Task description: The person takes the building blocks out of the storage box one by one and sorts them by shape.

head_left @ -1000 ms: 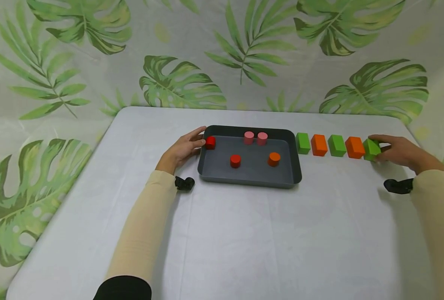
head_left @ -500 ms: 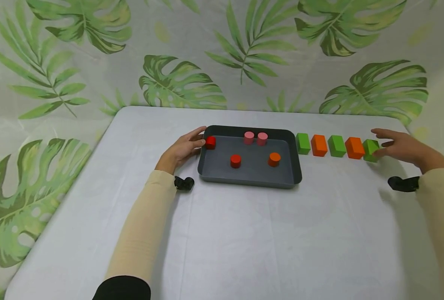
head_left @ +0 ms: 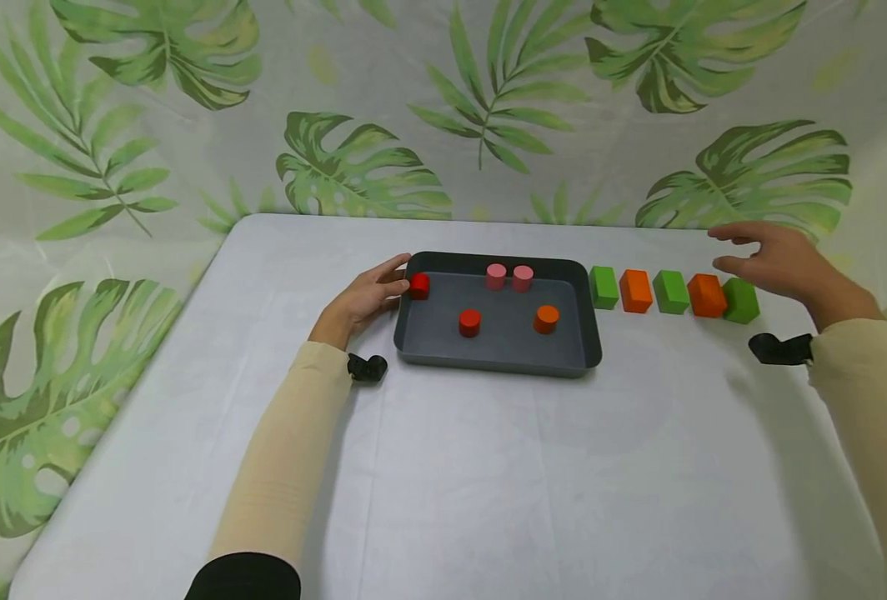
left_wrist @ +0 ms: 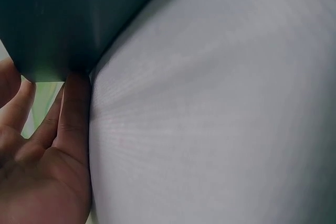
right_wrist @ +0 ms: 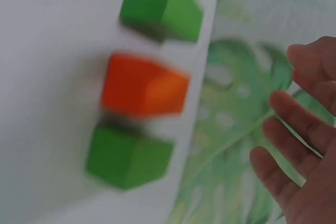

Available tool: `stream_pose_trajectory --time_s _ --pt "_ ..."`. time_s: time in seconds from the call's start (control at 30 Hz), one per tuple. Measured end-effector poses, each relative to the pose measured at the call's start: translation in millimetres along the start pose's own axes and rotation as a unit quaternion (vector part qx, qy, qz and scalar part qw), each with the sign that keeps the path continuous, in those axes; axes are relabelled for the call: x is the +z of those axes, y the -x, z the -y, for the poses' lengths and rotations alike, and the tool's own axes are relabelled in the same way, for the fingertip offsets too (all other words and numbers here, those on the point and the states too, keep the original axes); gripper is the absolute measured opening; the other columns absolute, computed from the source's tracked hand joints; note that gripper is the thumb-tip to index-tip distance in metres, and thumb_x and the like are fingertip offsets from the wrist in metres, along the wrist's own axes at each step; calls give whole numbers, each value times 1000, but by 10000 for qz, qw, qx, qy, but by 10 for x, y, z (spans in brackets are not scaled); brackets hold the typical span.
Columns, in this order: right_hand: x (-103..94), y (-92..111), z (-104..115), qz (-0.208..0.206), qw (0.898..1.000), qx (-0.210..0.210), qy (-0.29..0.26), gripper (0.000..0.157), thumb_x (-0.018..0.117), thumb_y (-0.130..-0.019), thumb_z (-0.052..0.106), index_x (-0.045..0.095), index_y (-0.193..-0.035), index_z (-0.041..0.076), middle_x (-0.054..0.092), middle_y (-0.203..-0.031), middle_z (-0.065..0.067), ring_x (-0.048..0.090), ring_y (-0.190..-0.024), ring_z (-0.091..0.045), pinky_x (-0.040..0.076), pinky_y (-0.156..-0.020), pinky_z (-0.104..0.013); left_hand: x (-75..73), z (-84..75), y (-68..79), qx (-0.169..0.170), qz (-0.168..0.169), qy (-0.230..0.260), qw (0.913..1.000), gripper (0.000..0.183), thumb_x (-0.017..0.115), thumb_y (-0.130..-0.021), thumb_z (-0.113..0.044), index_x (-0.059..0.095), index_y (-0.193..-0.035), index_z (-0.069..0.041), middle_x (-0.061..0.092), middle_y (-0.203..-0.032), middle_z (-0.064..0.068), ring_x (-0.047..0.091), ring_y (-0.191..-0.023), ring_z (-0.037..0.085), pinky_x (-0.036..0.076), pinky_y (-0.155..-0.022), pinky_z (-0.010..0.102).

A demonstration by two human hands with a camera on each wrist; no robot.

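My left hand [head_left: 364, 296] rests against the left end of a dark grey baking tray [head_left: 499, 360], its fingers fairly straight and the thumb at the rim. In the left wrist view, fingers [left_wrist: 73, 114] touch the tray's outer wall [left_wrist: 52, 30]. At the right, my right hand [head_left: 777, 262] hovers with nothing in it, fingers spread, above and behind the last green block [head_left: 740, 301]. That block ends a row running from the tray: a green block [head_left: 604, 288], an orange block [head_left: 636, 292], another green block [head_left: 671, 292] and another orange block [head_left: 707, 296].
Inside the tray stand two pink cylinders [head_left: 496, 277], a red cylinder [head_left: 469, 323] and an orange cylinder [head_left: 546, 319]. A red block [head_left: 418, 287] sits at its left wall. The white-covered table [head_left: 443, 475] ends at a leaf-patterned cloth [head_left: 548, 100] behind.
My right hand has let go of the last green block, then lifted and moved away toward the back. The left hand and the tray have stayed put.
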State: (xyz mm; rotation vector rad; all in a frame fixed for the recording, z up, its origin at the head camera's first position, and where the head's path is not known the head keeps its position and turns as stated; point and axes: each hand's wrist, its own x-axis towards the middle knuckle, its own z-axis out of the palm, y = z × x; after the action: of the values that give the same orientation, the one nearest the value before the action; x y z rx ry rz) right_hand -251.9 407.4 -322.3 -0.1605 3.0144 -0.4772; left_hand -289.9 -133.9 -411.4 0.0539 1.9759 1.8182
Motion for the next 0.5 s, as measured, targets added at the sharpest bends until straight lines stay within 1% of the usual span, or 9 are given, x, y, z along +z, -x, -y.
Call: stream_pose_trajectory --time_s 0.1,0.17,0.27,0.4,0.5 --pt "-11 -34 263 -26 9995 -315 56 50 52 -100 26 48 -143 1 47 -139 -34 51 -115 -56 43 -93 -70 -4 -1 3 2 2 15 10000 61 53 -103 -12 31 -157 -29 27 -165 7 33 -150 26 26 -125 43" --pt "-11 -48 448 12 9986 -526 41 49 54 -100 24 48 -144 3 48 -140 -32 52 -117 -54 44 -95 -68 -9 7 -2 11 2 26 10000 61 52 -103 -12 31 -157 -29 27 -165 8 33 -150 26 27 -125 43" --pt "9 -58 710 111 9955 -931 -145 49 59 -98 17 49 -144 3 51 -141 -27 50 -124 -47 45 -99 -66 -17 23 -11 17 4 27 10000 61 52 -103 -12 31 -157 -29 27 -165 7 33 -149 26 27 -125 43" --pt "103 -58 1024 291 9879 -1468 -396 50 65 -93 8 52 -141 2 54 -141 -22 49 -128 -40 45 -103 -62 -10 25 -12 20 -10 13 10000 60 52 -103 -12 32 -156 -30 28 -164 7 34 -149 26 27 -125 44" --pt "203 -45 1227 411 9824 -1763 -462 50 66 -91 4 54 -139 3 56 -140 -19 51 -127 -37 47 -103 -59 0 17 -7 13 -10 35 10000 60 52 -103 -12 32 -156 -31 28 -164 7 34 -149 26 26 -126 44"
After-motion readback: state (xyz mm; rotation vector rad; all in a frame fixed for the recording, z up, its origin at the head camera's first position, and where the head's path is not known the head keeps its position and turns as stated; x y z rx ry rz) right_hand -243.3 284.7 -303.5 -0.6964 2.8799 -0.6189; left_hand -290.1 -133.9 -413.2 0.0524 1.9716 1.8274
